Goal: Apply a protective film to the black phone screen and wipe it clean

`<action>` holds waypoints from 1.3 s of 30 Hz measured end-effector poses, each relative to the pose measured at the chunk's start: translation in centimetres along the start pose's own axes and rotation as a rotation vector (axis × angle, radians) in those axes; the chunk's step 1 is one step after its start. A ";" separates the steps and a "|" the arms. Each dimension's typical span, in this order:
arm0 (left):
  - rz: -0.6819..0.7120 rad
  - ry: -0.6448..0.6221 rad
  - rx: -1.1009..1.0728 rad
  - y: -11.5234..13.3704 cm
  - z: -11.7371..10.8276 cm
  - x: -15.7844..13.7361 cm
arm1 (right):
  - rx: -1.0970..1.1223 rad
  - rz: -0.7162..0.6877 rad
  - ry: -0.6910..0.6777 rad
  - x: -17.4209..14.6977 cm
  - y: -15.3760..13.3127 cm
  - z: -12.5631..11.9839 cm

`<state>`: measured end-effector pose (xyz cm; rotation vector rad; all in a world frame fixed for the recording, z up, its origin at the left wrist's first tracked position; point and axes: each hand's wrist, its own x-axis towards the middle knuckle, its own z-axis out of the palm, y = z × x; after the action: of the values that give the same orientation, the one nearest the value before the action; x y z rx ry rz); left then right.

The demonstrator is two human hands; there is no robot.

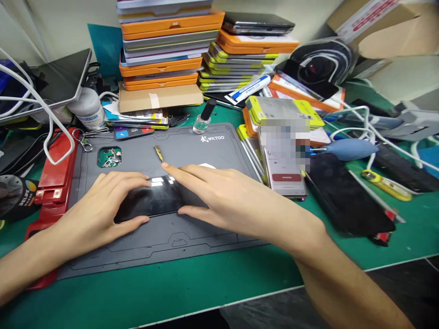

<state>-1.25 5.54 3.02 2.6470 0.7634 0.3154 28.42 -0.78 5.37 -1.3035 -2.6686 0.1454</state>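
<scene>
A glossy black smartphone (152, 201) lies sideways on the grey work mat (144, 251), reflecting light near its far edge. Around its left end is my left hand (106, 201), fingers on the far edge and thumb on the near edge. My right hand (219, 192) grips the right part, its thumb at the near edge and its fingers across the far side; the palm hides that end. Just beyond my right fingertips lies a small brass-coloured screwdriver bit or brush-like tip (158, 153). Small metal parts (111, 157) sit in the mat's recess.
A red clamp-like fixture (58, 178) borders the mat's left side. Behind it stand a small clear bottle (203, 119), a white jar (88, 109) and stacked orange cases (164, 66). To the right are a lit phone (286, 178), a dark phone (346, 194) and a blue air blower (351, 149).
</scene>
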 end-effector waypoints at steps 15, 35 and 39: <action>-0.022 -0.009 0.012 0.2 -0.1 0.2 | 0.045 0.010 0.025 -0.2 0.1 0.4; -0.046 -0.035 -0.062 0.9 -0.5 0.1 | 0.117 -0.004 0.048 -0.1 0.8 1.5; -0.073 -0.049 -0.059 0.7 -0.5 0.3 | 0.076 -0.047 0.059 0.1 0.6 1.4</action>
<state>-0.85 5.30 3.79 2.5555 0.8202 0.2480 28.56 -0.37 3.95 -1.2029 -2.6144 0.1974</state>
